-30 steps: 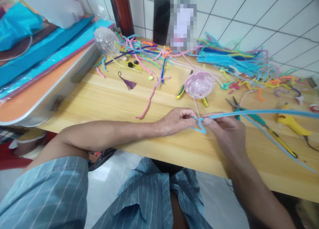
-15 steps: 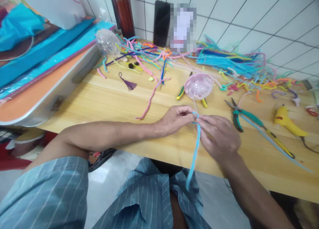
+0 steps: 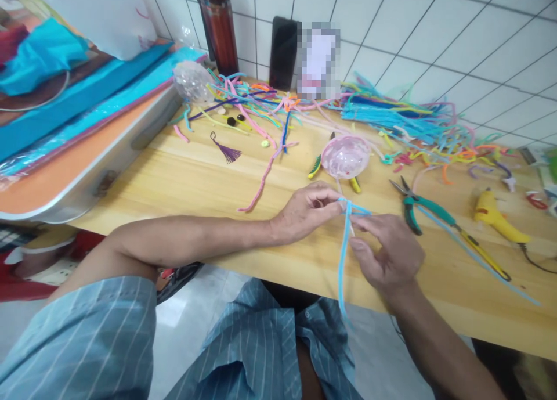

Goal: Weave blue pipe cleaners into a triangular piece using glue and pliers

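Observation:
My left hand (image 3: 302, 211) is closed, its thumb and forefinger pinching a light blue pipe cleaner (image 3: 345, 255) where it crosses a pale pink stem (image 3: 352, 229). One long blue end hangs down past the table edge; a short looped part points right. Just right of the crossing is my right hand (image 3: 389, 253), forefinger and thumb apart around the pale stem, gripping nothing that I can see. Beyond the fingers sits a clear, pink-rimmed dome (image 3: 347, 157), and the pale stem seems to run down from it. Yellow-and-green handles (image 3: 314, 166) stick out beside the dome.
Green-handled pliers (image 3: 429, 205) and a yellow glue gun (image 3: 498, 214) with its cord lie to the right. Loose pipe cleaners (image 3: 391, 121) line the wall. A purple tassel (image 3: 227, 150) and a twisted pink stem (image 3: 261, 185) lie left, near a plastic bin (image 3: 130, 139).
My right hand has loosened its pinch and drawn slightly right and down, exposing the short blue loop. The hanging blue end has swung a little right. My left hand keeps its pinch.

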The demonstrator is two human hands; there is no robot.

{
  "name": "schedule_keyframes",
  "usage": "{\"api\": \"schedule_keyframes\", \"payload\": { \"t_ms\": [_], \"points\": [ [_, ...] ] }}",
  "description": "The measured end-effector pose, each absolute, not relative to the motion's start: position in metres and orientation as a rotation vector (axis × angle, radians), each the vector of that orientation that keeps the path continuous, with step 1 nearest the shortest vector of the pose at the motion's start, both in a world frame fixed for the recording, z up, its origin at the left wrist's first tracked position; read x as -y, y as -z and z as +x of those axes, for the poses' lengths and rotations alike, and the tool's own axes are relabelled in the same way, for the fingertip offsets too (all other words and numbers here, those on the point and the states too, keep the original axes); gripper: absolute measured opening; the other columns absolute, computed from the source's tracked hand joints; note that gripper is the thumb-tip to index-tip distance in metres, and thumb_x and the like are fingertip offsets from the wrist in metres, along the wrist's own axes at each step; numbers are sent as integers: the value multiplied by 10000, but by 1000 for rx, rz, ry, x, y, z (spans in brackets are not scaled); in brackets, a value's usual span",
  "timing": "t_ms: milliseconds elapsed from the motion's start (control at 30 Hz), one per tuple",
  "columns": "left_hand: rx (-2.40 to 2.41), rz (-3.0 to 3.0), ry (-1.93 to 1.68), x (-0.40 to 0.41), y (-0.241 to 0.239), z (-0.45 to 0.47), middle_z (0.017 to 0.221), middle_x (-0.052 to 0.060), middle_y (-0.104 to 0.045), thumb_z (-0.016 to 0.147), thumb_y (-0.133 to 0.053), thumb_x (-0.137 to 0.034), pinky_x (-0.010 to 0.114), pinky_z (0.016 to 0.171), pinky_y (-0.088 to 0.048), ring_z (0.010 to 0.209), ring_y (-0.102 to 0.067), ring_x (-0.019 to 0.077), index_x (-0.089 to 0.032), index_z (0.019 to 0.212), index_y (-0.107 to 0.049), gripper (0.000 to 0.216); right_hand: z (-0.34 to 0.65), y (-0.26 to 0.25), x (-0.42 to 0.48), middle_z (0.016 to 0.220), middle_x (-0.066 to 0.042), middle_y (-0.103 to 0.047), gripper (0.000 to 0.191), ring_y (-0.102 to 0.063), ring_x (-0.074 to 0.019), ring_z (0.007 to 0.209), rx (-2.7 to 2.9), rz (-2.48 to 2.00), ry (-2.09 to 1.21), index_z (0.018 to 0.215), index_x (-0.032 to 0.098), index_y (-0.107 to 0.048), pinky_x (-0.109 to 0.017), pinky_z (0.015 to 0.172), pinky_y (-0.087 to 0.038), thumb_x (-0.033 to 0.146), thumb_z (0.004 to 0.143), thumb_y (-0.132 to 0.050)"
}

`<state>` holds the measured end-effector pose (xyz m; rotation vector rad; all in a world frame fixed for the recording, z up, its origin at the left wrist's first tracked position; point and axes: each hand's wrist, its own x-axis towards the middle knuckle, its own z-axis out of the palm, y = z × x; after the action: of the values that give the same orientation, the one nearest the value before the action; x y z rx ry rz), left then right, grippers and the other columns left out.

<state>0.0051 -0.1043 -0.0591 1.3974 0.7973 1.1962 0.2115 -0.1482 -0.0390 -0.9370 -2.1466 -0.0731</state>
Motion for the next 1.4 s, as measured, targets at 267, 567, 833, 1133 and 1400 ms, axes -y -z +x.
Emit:
{"api": "schedule_keyframes", "payload": {
  "t_ms": [267, 567, 833, 1133, 1400],
  "points": [
    [-724, 1354, -1189, 105, 62, 6, 942, 48, -696, 921, -740, -490, 299, 900, -493, 931, -641, 149, -160, 930, -788, 333, 195, 42, 150, 906, -4, -829, 400, -792, -216, 770, 2032, -1162, 30, 1306, 333, -717, -362, 769, -635, 183, 936, -707],
    [-641, 1241, -1112, 107, 60, 5, 967, 44, -718, 926, -736, -397, 283, 891, -506, 907, -647, 134, -164, 966, -797, 244, 200, 47, 147, 1020, -20, -854, 416, -819, -224, 809, 2091, -1121, 121, 1304, 330, -736, -367, 767, -660, 138, 938, -689],
    [-693, 1126, -1011, 104, 54, 5, 801, 14, -682, 827, -805, -543, 272, 813, -512, 791, -598, 123, -148, 803, -734, 402, 204, 51, 142, 1044, -31, -855, 463, -824, -226, 867, 2131, -1065, 272, 1315, 318, -739, -353, 823, -661, 94, 912, -693],
    [-699, 998, -982, 102, 56, 9, 778, 12, -688, 738, -864, -585, 268, 783, -508, 752, -596, 115, -136, 806, -756, 467, 204, 54, 140, 1022, -42, -850, 484, -805, -214, 823, 2171, -1028, 349, 1358, 308, -717, -337, 800, -637, 99, 924, -678],
    [-748, 971, -969, 98, 54, 7, 740, 4, -673, 747, -848, -564, 265, 744, -495, 694, -579, 102, -134, 755, -733, 445, 200, 49, 142, 986, -27, -847, 326, -793, -201, 769, 2108, -1091, 107, 1207, 299, -753, -336, 741, -634, 149, 921, -704]
  ]
}}
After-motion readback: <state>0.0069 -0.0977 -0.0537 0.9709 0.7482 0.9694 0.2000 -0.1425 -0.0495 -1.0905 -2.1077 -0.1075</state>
